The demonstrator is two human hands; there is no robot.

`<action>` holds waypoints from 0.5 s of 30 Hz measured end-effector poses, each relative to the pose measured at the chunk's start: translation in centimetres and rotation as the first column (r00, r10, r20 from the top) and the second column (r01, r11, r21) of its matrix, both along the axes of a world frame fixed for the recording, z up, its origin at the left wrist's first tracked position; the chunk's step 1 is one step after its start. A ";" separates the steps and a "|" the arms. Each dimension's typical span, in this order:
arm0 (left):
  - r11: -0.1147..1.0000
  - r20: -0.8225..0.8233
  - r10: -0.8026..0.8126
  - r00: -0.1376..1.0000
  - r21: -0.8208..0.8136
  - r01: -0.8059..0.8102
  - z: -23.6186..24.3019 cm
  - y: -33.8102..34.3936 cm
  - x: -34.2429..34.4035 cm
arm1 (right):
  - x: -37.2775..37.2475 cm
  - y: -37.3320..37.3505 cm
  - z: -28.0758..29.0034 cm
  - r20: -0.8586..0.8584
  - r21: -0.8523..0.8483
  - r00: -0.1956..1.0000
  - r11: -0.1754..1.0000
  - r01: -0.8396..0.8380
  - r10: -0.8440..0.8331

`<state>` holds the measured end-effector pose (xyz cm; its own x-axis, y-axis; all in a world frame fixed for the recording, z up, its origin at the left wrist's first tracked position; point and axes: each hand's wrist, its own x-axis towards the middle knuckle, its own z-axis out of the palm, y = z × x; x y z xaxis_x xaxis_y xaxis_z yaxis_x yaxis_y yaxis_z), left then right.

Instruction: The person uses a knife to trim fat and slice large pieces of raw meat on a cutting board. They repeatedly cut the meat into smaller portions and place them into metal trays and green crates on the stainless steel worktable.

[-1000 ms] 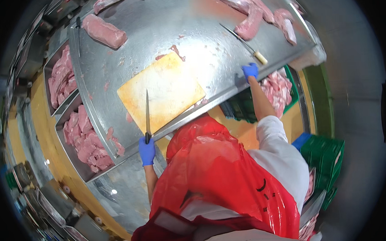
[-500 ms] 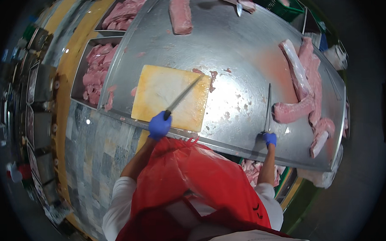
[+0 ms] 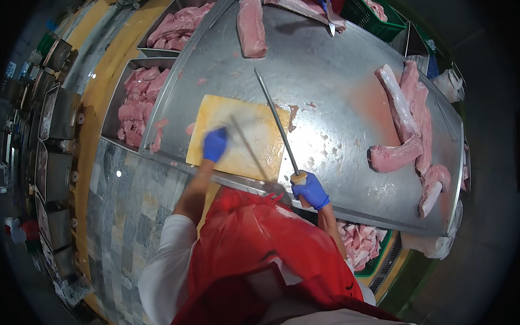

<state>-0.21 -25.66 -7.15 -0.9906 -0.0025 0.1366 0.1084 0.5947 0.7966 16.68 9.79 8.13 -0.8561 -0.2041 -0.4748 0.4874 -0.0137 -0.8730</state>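
Note:
My right hand (image 3: 311, 190), in a blue glove, is wrapped round the pale handle of a sharpening steel (image 3: 277, 119). The rod points away over the right part of a yellowed cutting board (image 3: 212, 110) on the steel table. Above the board's left half is my blue-gloved left hand (image 3: 215, 144), closed and blurred by motion. It grips the knife; the blade is only a faint grey smear near the fist. A dark shadow line crosses the board between the hands. Small meat scraps (image 3: 293, 116) lie by the board's far right corner.
Long pork loins (image 3: 396, 103) lie on the steel table (image 3: 331, 74) at right, another loin (image 3: 251, 28) at the far side. Metal trays of meat (image 3: 136, 106) stand at left. A co-worker's knife (image 3: 331, 27) is at the far edge, near a green crate (image 3: 369, 21).
The sharpening steel and my right hand have swung left from the table's right side to beside the board. My left hand has risen over the board, and its knife has blurred.

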 end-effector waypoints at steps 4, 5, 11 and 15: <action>0.972 0.112 0.202 0.973 -0.141 -0.186 1.1 -2.4 0.6 | -1.2 -1.7 1.6 -0.004 -0.090 0.998 0.994 0.065 -0.065; 0.965 0.006 0.042 0.999 -0.258 -0.039 2.3 0.3 1.9 | -1.8 -2.8 1.9 -0.029 -0.036 0.998 0.998 0.046 -0.047; 0.792 -0.137 -0.511 0.848 -0.460 0.403 11.8 7.4 4.0 | -1.8 -10.2 3.3 0.046 0.057 0.997 0.997 0.057 -0.060; 0.996 -0.191 0.070 0.979 -0.033 -0.077 9.8 -4.2 0.6 | -0.4 -11.2 2.9 0.038 -0.074 0.977 0.974 0.213 -0.211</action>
<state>0.35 -29.84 2.68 -0.9441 -0.0652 0.3231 0.2097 0.6376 0.7413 16.30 -1.38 11.02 -0.8694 -0.0567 -0.4908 0.4921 -0.1862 -0.8504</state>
